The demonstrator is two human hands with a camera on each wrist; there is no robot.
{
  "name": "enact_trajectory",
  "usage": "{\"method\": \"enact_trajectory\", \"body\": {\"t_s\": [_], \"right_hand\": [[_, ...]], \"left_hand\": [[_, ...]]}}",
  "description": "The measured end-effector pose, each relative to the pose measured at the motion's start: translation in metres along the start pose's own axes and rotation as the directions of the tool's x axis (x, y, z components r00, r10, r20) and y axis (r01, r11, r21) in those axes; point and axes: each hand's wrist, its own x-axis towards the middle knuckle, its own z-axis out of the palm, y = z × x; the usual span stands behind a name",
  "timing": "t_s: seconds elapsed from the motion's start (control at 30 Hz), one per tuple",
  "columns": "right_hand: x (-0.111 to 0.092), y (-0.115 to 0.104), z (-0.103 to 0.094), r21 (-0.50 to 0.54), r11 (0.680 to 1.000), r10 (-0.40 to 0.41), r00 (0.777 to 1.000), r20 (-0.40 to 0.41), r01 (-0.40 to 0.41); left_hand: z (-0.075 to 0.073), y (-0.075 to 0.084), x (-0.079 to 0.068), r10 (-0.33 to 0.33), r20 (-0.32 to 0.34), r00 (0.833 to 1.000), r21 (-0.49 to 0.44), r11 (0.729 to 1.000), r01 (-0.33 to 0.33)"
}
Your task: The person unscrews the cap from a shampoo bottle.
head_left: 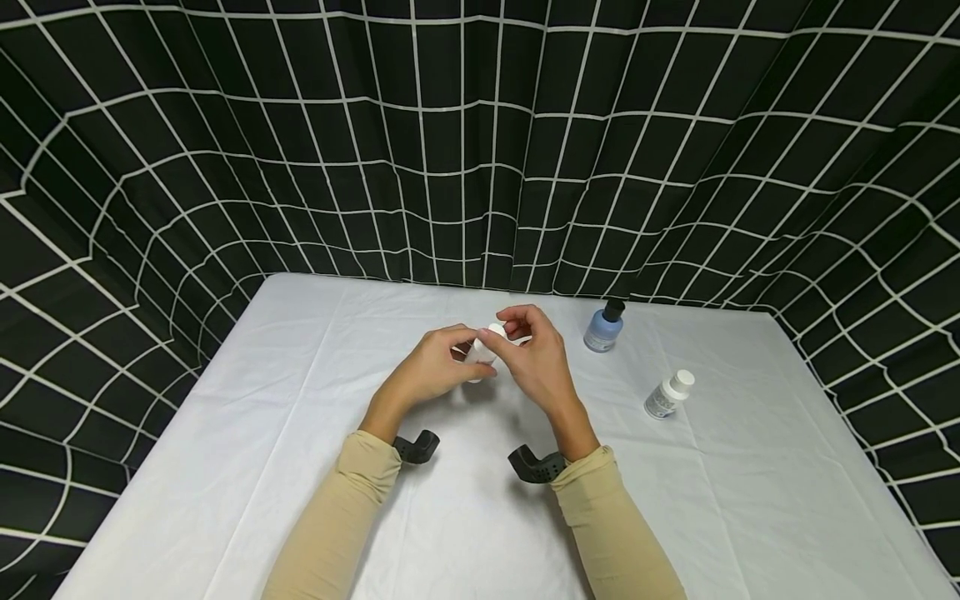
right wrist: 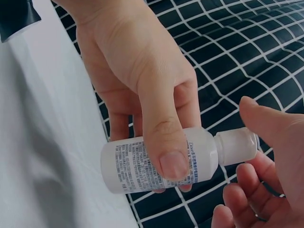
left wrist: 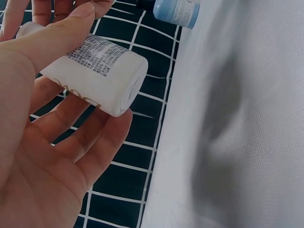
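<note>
A small white bottle with a printed label is held in my left hand, thumb across the label and fingers behind. In the left wrist view its flat base faces the table side. The bottle's white cap points toward my right hand. Seen from the right wrist, the right thumb stands apart above the cap, while the curved fingers lie just below it. No grip on the cap shows there.
A blue bottle with a black cap stands on the white-covered table, right of my hands. Nearer and farther right is another white-capped bottle. A black curtain with white grid lines hangs around the table's back and sides.
</note>
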Motion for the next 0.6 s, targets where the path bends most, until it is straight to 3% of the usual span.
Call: {"method": "enact_trajectory", "body": {"t_s": [0.13,0.4,0.6], "right_hand": [[-0.0004,-0.0008,0.0008,-0.025,1.0,-0.007,1.0,0.024,0.007],[-0.0005,0.0001,-0.0023,-0.001,0.992,-0.126,0.982,0.142,0.127],[0.0,0.0,-0.0022,0.015,0.992,-0.122,0.984,0.13,0.121]], "left_hand": [[-0.0006,0.0002,-0.0006,-0.004,0.011,1.0,-0.003,1.0,0.004],[-0.0003,-0.0036,0.0012,-0.018,0.036,0.999,-0.032,0.999,0.019],[-0.0006,-0.0025,0.0007,-0.016,0.027,1.0,0.011,1.0,0.016]]}}
